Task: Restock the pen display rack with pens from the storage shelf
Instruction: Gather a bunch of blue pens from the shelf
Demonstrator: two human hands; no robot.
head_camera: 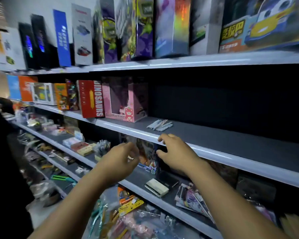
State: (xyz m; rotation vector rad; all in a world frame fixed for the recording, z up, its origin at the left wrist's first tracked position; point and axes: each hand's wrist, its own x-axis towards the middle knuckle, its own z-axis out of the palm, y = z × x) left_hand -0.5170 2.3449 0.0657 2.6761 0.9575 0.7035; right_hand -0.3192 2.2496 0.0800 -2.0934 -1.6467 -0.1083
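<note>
With right hand (176, 152) loosely open and empty, hovered just short of the pens (160, 125), untouched on the shelf (231, 140) beyond it; left hand (121, 157) beside, curled, hold unclear; restocking judged hardly begun

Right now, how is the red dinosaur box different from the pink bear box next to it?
The red dinosaur box is narrow, with big white letters down its side; the pink bear box is wider, with a front window. Both stand upright, side by side, on the same shelf.
</note>
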